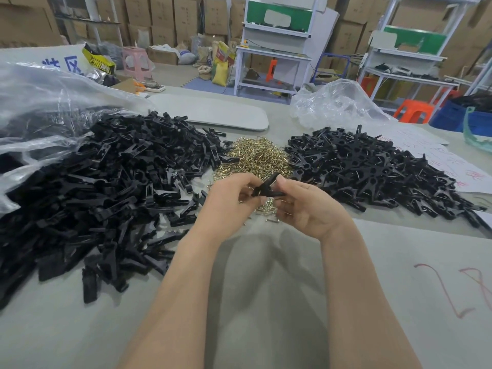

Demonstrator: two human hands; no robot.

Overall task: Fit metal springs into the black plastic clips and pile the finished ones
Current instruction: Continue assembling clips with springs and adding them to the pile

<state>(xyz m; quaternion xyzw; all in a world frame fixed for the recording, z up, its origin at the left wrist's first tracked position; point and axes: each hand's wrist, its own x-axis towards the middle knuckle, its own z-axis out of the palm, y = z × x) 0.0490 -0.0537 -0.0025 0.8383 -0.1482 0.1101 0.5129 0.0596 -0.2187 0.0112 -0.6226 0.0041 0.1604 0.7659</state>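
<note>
Your left hand (234, 198) and right hand (303, 206) both pinch one black plastic clip (266, 186) with curled fingers, above the near edge of a brass-coloured spring heap (255, 158). Loose clip halves (101, 187) lie piled at left, finished clips (372, 169) at right, on the grey table (266, 288).

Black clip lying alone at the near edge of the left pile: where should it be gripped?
Probably pinch its two long sides near the middle, coming from above: the clip lies flat on the table, with bare surface either side.
</note>
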